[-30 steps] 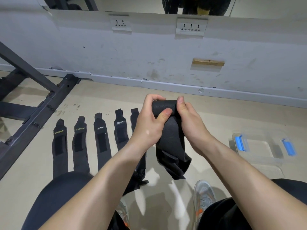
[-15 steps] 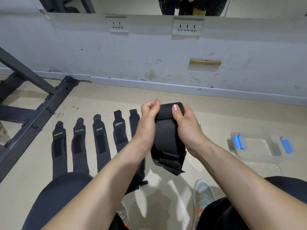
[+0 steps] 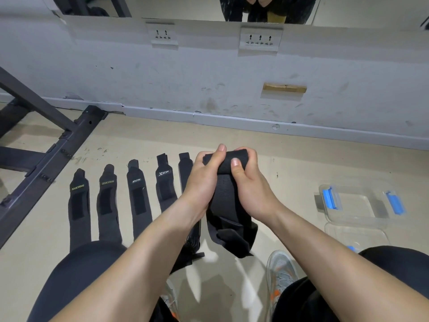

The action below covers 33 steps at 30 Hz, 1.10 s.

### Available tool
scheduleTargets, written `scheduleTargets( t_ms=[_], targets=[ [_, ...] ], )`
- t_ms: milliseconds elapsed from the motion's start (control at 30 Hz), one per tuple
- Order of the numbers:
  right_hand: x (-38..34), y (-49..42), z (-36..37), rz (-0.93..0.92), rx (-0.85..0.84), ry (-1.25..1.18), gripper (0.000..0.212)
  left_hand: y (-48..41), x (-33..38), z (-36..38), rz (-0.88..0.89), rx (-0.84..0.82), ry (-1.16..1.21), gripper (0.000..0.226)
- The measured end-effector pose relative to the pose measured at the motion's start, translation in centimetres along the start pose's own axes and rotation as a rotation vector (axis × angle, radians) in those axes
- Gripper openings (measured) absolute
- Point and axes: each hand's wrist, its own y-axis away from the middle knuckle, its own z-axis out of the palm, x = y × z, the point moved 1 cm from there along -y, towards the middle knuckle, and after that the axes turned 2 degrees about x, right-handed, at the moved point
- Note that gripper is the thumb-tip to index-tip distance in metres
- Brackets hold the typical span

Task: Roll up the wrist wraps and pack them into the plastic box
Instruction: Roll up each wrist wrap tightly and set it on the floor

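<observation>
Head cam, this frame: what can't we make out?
Head view only:
- Turns in the roll of the black fabric wrist wrap: covered by the grip of the left hand and right hand.
- Fifth flat black wrap on the floor: mostly hidden by the left forearm.
- Near ends of the other black floor wraps: behind the left thigh.
- Clear plastic piece nearer than the clear plastic box with blue latches: partly behind the right knee.

Free floor (image 3: pixel 290 182)
A bare stretch is being left before the plastic box (image 3: pixel 352 218); the left side is being blocked by laid-out wraps (image 3: pixel 137 201).
</observation>
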Motion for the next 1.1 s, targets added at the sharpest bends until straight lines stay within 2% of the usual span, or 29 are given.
scheduleTargets(
  t_ms=[167, 333, 433, 500, 633, 767, 833, 1000, 1100],
  targets=[
    [-0.6, -0.7, -0.8, 0.087, 0.045, -0.149, 0.019, -0.1, 0.2, -0.1, 0.093, 0.022, -0.025, 0.053],
    [-0.1, -1.0, -0.2, 0.174, 0.032, -0.162, 0.056, -0.1, 0.0, 0.3, 0.154, 0.079, 0.067, 0.053],
    [0.3, -1.1, 0.7, 0.236, -0.006, -0.205, 0.076, 0.1, -0.4, 0.4, 0.206, 0.149, 0.02, 0.055],
    [0.2, -1.2, 0.7, 0.275, -0.003, -0.273, 0.084, 0.2, -0.3, 0.4, 0.252, 0.125, -0.026, 0.049],
    [-0.5, -1.4, -0.2, 0.21, 0.086, -0.386, 0.066, -0.5, 0.1, 0.1, 0.365, -0.063, -0.149, 0.027],
    [0.0, -1.7, -0.9, 0.161, 0.12, -0.444, 0.043, -0.9, 0.2, -0.3, 0.371, -0.181, -0.138, 0.026],
    [0.1, -1.8, -1.0, 0.143, 0.118, -0.427, 0.035, -1.0, -0.2, -0.3, 0.301, -0.174, -0.081, 0.03],
    [0.4, -1.3, -0.7, 0.055, 0.087, -0.317, 0.017, -0.7, -0.5, 0.0, 0.035, -0.149, 0.022, 0.074],
    [0.6, -1.2, -0.4, 0.018, 0.08, -0.239, 0.011, -0.5, -0.7, 0.3, 0.0, -0.15, 0.089, 0.054]
  ],
)
